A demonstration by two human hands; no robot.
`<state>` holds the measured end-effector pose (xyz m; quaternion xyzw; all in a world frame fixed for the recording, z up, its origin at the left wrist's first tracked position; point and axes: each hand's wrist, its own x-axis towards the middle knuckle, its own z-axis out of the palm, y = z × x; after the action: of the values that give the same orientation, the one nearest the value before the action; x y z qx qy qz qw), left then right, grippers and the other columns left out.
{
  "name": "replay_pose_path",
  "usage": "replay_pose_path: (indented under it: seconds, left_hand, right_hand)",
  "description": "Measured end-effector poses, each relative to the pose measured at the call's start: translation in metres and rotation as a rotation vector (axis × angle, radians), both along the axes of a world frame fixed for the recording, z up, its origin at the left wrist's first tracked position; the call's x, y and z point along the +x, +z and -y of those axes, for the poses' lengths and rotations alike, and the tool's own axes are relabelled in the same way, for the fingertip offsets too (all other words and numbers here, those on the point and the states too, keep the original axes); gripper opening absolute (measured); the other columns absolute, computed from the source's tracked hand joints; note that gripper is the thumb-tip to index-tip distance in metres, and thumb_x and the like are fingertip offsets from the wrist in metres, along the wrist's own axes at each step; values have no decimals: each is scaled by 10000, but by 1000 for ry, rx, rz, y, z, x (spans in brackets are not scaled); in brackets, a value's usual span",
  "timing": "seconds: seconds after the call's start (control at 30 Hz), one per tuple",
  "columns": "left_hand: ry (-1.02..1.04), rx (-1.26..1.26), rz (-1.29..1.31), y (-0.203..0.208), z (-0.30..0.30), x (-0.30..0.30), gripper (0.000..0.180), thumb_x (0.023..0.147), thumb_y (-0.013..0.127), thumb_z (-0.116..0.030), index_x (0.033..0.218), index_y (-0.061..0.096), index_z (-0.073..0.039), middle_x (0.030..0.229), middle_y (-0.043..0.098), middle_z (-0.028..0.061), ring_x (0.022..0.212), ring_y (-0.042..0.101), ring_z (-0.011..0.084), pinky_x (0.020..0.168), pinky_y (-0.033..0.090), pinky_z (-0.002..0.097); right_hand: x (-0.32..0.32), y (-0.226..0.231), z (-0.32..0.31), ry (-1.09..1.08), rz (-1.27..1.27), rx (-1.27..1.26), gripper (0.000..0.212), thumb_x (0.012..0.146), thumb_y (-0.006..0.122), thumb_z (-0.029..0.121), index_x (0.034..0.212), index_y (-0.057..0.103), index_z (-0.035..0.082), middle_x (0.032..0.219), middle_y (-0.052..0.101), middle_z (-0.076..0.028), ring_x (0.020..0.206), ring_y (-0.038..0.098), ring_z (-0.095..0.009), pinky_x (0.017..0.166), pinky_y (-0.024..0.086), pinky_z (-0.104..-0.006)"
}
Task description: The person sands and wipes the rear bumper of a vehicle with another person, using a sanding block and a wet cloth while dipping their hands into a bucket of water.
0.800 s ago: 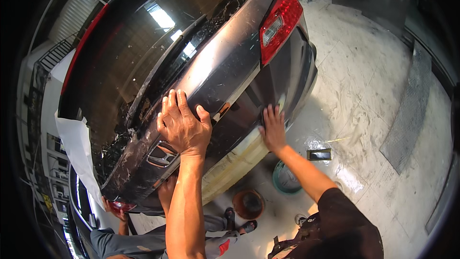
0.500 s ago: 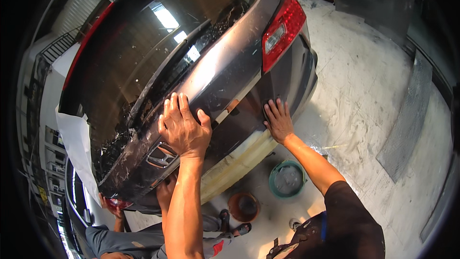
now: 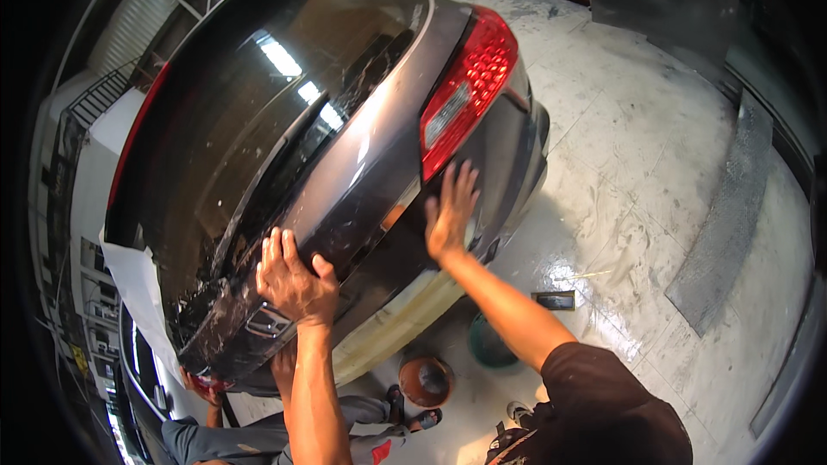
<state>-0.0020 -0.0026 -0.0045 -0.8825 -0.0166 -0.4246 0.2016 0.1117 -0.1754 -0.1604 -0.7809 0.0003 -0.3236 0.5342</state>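
Observation:
My left hand (image 3: 297, 280) rests flat on the dark tailgate (image 3: 349, 194) of a car, just beside its chrome badge (image 3: 269, 323). Its fingers are stretched out and the thumb stands apart. Close under the red tail light (image 3: 469, 82), my right hand (image 3: 452, 211) is raised with spread fingers near the rear panel. Whether its palm touches the panel I cannot tell. Both hands are empty. Below them runs the bumper, with a pale yellowish band (image 3: 379, 327). The rear window (image 3: 258, 112) above has dark, ragged residue along its lower edge.
Another person in grey trousers (image 3: 233, 439) is at the lower left, with hands at the car's far-left corner and lower edge. An orange-brown bucket (image 3: 425, 381) and a green bucket (image 3: 491, 344) stand on the floor. White paper (image 3: 138, 293) hangs at the car's left side.
The car sits further left in view. My right hand has shifted up from the lower panel toward the tail light. My left hand stays on the tailgate, with more of the badge showing.

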Motion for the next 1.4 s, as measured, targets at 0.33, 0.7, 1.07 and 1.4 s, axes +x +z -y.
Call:
replay_pose_path:
  seconds: [0.33, 0.7, 1.07, 1.4]
  left_hand:
    - [-9, 26, 20, 1, 15, 6, 534, 890, 455, -307, 1348, 507, -37, 1383, 529, 144, 1291, 478, 313, 1075, 296, 453]
    - [-20, 43, 15, -2, 12, 3, 522, 898, 460, -284, 1354, 497, -33, 1387, 532, 141, 1300, 477, 307, 1083, 297, 445]
    - [-25, 40, 22, -6, 15, 8, 514, 921, 437, -310, 1350, 505, -33, 1380, 539, 141, 1286, 492, 307, 1073, 311, 447]
    - [-27, 45, 28, 1, 9, 3, 522, 915, 436, -323, 1322, 528, -9, 1357, 556, 159, 1279, 500, 326, 1071, 311, 443]
  right_hand:
    - [2, -62, 30, 95, -3, -135, 739, 983, 459, 387, 1540, 132, 28, 1598, 54, -255, 1475, 21, -459, 1148, 48, -633]
    - [-11, -30, 11, 157, 61, -101, 814, 913, 586, 303, 1514, 158, -40, 1596, 102, -241, 1469, 29, -477, 1104, 25, -706]
    - [127, -11, 104, -43, -103, 223, 624, 1027, 349, 417, 1557, 171, 139, 1624, 122, -136, 1490, 108, -374, 1140, 123, -638]
    - [149, -69, 118, 51, -215, 301, 641, 1023, 261, 499, 1564, 151, 173, 1633, 110, -99, 1505, 59, -334, 1141, 88, -631]
